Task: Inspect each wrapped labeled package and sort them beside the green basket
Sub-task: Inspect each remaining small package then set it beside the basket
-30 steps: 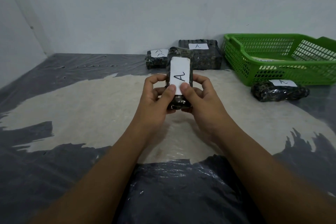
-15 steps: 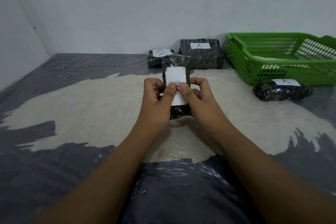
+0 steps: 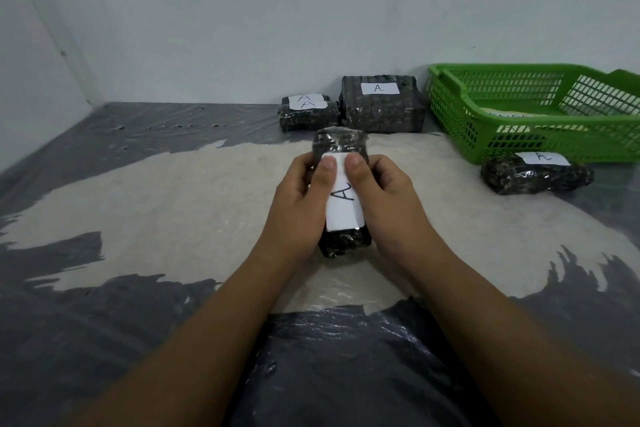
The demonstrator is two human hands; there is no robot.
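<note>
Grey plastic sheeting (image 3: 138, 340) covers the floor, glossy and wrinkled, with a pale matte patch (image 3: 173, 204) across the middle. Plain white wall (image 3: 277, 10) behind.

Held package (image 3: 341, 146): raised over the pale patch at centre of view, long axis pointing away from the person. Left hand (image 3: 298, 198) and right hand (image 3: 389, 198) both grasp it. Fingers are curled round the long sides, and both thumbs (image 3: 327, 166) press on the top face at the far end of its white label (image 3: 344, 215), marked "A".

Material: dark mottled contents under tight clear film. The film catches the light, so probably slick. Shape is a squat brick with rounded corners.

Judgement: compact and fairly firm, with no sag visible between the hands. Likely light enough for one hand. The paper label should give better friction than the film. Best hold is across the width at mid-length, palm over the label.

Elsewhere:
- Green basket (image 3: 450, 107), rigid plastic lattice, at right near the wall.
- Small package (image 3: 306, 118) bearing two A's and large block (image 3: 381, 114) bearing one, side by side and touching, just left of the basket.
- Lumpy package (image 3: 533, 180), also "A", lies in front of the basket. Its outline is irregular, so it looks softer. Contact with the basket cannot be told.

Judgement: the label is readable, so inspection is about finished. Setting down beside the basket is not yet done.
</note>
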